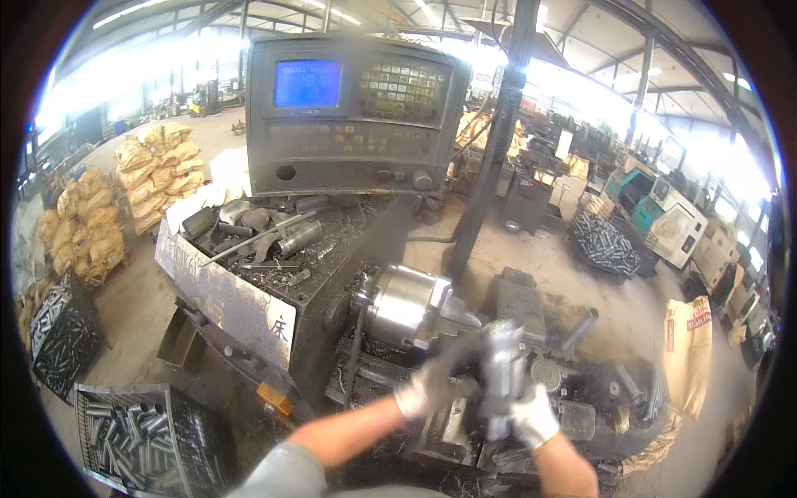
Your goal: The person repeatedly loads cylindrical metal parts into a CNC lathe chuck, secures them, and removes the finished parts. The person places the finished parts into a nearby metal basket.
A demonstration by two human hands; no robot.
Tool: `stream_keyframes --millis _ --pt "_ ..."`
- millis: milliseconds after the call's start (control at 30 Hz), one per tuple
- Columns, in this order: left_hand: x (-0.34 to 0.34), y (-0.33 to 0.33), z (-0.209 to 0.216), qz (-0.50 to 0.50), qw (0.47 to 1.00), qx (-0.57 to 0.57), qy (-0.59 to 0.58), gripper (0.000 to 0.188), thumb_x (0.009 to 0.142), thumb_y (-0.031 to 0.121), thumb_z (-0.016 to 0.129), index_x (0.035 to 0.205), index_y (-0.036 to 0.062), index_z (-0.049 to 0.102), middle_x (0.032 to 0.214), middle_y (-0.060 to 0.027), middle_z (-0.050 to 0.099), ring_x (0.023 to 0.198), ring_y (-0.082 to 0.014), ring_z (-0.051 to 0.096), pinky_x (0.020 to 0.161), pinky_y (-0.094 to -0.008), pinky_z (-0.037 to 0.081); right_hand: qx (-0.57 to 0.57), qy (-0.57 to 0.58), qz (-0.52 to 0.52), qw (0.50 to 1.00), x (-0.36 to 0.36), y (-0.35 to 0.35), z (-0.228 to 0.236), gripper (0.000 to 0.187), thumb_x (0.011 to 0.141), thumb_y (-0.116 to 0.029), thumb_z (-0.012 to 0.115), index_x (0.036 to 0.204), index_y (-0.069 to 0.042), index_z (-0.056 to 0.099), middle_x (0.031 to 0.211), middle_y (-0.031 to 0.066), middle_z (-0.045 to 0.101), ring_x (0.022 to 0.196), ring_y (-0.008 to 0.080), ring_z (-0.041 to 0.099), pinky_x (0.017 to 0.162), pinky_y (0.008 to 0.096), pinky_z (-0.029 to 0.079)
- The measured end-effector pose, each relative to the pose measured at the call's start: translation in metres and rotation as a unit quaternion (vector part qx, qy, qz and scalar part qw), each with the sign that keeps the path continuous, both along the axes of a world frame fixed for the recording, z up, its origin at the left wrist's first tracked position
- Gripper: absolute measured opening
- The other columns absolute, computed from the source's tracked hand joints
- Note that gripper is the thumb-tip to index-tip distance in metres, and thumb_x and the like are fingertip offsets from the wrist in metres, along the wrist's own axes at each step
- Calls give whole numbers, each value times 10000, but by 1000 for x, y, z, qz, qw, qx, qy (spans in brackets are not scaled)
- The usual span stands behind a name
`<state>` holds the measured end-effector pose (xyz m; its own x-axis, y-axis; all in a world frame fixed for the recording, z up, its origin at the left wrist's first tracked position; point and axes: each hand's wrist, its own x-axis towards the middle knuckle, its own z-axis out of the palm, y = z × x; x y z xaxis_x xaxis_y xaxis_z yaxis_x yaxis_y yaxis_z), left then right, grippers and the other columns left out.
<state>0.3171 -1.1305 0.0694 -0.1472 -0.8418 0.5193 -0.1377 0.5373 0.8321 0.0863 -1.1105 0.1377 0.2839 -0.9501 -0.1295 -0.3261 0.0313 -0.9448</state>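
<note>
Both of my hands wear white gloves with dark, grimy fingers. My left hand [433, 383] reaches just below the shiny lathe chuck [407, 304], its fingers smeared by motion beside some blurred metal tubes [503, 365]. My right hand [531, 412] is closed around the lower part of these tubes from the right. Blur hides how many there are and whether my left fingers touch them. Under both hands lies the dark lathe bed, with its tool carriage [519, 305] behind them.
A control panel [353, 116] with a blue screen stands above a chip-covered tray [290, 249] holding metal pieces and rods. Crates of tubes stand at lower left [170, 415] and far right [614, 270]. A dark post [490, 158] rises behind the chuck. Stacked sacks [158, 178] stand left.
</note>
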Motion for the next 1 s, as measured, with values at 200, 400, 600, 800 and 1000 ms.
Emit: stream_keyframes --millis 200,400,600,800,1000 --pt "-31 47 -118 -31 798 511 318 479 969 303 796 1297 -13 648 1139 -138 743 993 -275 733 894 -473 620 438 -156 -36 885 -6 56 -148 646 902 -419 878 1356 -11 667 1160 71 751 1012 172 724 882 374 600" --pt "-36 76 -184 -140 730 535 402 369 1070 325 606 1353 89 633 1259 -83 691 1193 -245 630 1094 -443 495 182 -298 -21 937 -23 101 -244 835 846 -22 845 1581 -29 447 1264 114 711 1031 146 674 809 347 576" --pt "-4 79 -179 -157 652 553 494 448 1079 353 483 1270 -8 667 1144 -171 769 1079 -330 752 979 -494 604 181 173 -116 961 -229 261 -204 624 719 -457 912 1045 54 763 799 106 706 758 181 639 701 385 533" --pt "-1 79 -125 -150 700 561 416 430 1109 370 506 1346 39 645 1189 -141 762 1030 -315 763 935 -508 631 335 594 -319 658 -322 316 -173 379 990 -363 657 1144 -48 801 1093 157 811 961 287 787 839 406 626" --pt "-12 89 -95 -163 714 561 387 456 1117 410 530 1396 63 628 1168 -132 760 975 -303 772 840 -484 665 -4 328 -167 930 -163 147 -118 965 770 -455 866 1579 -100 479 1490 233 609 1295 402 655 1110 488 534"
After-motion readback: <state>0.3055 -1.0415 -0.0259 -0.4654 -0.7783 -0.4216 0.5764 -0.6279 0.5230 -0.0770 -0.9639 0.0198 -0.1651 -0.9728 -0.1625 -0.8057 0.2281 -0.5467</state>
